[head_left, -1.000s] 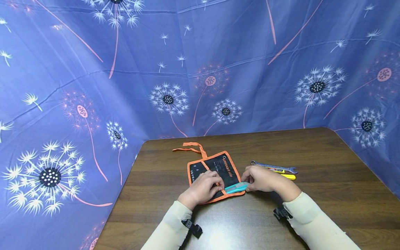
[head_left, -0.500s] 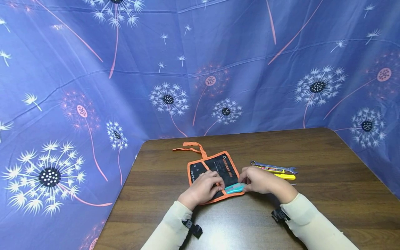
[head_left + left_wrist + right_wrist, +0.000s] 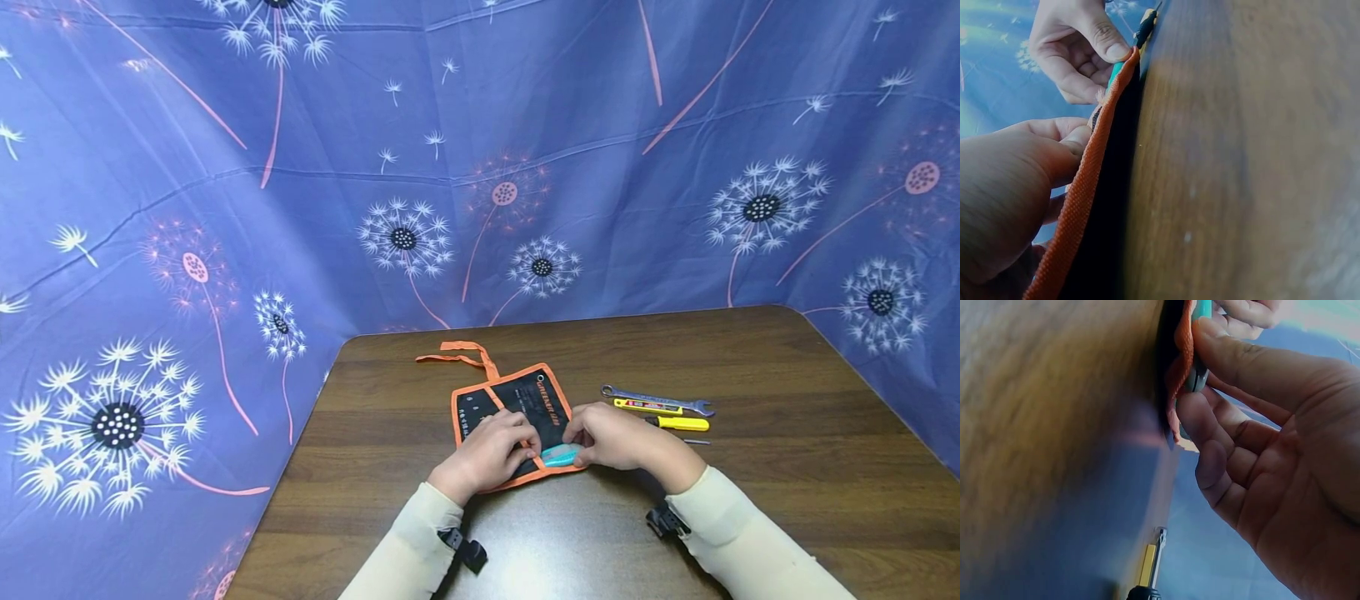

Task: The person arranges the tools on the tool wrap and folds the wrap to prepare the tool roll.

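Note:
A black tool pouch [image 3: 542, 404] with orange edging lies flat on the table. A teal utility knife [image 3: 557, 456] lies along its lower right part, its left end running in under the pouch's orange middle band. My right hand [image 3: 618, 435] pinches the knife's right end between thumb and fingers; in the right wrist view the thumb presses the teal body [image 3: 1203, 309], near its grey end. My left hand [image 3: 489, 447] pinches the band at the pocket opening, as the left wrist view also shows beside the orange trim [image 3: 1088, 178]. The knife's far end is hidden.
Right of the pouch lie a combination wrench [image 3: 660, 400], a yellow labelled case [image 3: 647, 407], a yellow-handled tool [image 3: 684, 423] and a thin metal rod [image 3: 697, 442]. Orange ties [image 3: 468, 354] trail from the pouch's top. A blue dandelion-print cloth [image 3: 480, 100] hangs behind the table [image 3: 390, 417].
My right hand has slid left with the utility knife, and less of the knife shows. The yellow-handled tool and thin rod are uncovered. The left hand has stayed in place.

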Available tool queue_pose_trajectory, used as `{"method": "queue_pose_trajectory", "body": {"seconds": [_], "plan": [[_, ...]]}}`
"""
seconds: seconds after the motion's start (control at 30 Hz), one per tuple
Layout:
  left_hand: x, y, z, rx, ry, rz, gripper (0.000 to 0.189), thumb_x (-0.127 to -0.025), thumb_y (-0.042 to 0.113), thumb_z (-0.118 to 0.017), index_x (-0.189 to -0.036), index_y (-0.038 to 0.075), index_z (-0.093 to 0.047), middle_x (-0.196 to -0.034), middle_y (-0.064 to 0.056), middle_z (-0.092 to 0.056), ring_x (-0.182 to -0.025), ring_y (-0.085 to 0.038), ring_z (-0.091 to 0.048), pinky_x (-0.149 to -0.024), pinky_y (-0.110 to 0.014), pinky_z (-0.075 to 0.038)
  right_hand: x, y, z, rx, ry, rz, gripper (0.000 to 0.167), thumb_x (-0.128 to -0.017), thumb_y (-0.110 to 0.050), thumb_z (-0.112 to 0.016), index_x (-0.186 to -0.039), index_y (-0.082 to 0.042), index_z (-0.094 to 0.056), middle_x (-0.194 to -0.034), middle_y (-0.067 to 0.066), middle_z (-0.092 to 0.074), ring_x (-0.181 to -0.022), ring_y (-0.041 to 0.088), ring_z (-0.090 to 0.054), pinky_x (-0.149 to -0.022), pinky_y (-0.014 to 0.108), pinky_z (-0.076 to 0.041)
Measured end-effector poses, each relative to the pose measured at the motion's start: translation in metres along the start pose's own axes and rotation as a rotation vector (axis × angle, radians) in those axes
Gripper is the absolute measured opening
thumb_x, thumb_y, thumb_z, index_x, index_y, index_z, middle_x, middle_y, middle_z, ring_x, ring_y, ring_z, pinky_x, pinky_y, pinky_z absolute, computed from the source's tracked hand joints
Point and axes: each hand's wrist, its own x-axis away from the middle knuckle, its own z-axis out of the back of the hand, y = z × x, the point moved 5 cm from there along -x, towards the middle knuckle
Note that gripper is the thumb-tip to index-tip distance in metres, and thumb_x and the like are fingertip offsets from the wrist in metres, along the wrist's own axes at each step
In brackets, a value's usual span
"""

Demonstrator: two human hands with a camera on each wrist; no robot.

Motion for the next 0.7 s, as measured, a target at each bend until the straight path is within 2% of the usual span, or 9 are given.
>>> {"method": "queue_pose_trajectory", "body": {"seconds": [0.37,0.7], "plan": [[-0.001,0.004,0.0,-0.02,0.012,-0.042,0.012,-0.1,0.02,-0.073,-0.097,0.03,-0.067,-0.099,0.013,-0.059,-0.095,-0.006,-0.052,-0.089,-0.032,-0.047,-0.003,-0.009,-0.003,0.017,0.003,0.042,0.02,-0.083,-0.006,-0.087,-0.101,-0.014,-0.081,-0.087,-0.006,-0.06,-0.075,0.01,-0.058,-0.065,0.026,-0.049],[-0.002,0.005,-0.002,-0.027,0.0,-0.048,0.007,-0.101,0.026,-0.072,-0.099,0.031,-0.068,-0.101,0.017,-0.057,-0.092,-0.002,-0.049,-0.088,-0.029,-0.047,-0.007,-0.012,-0.009,0.022,0.014,0.049,0.022,-0.081,-0.007,-0.09,-0.1,-0.016,-0.082,-0.088,-0.009,-0.06,-0.073,0.006,-0.057,-0.064,0.025,-0.049]]}}
